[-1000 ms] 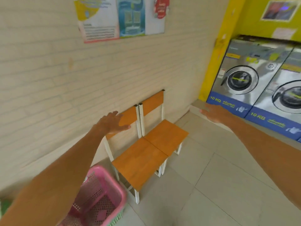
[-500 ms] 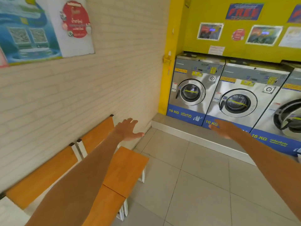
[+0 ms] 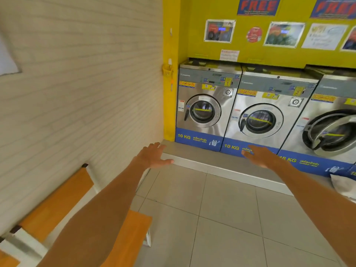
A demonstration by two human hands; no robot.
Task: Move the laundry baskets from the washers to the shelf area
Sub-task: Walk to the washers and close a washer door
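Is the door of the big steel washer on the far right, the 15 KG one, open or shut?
Open. The round door of the steel 15 KG washer stands tilted out from its dark opening, unlike the flush doors beside it.

third washer: cut off by the right edge, its door only partly in frame
white bag: cropped at the right edge
chairs: my left arm covers part of the seats
wall notices: print too blurred to read

Washers brushed steel, glossy; chairs smooth orange wood, perhaps laminate; floor matt tile.
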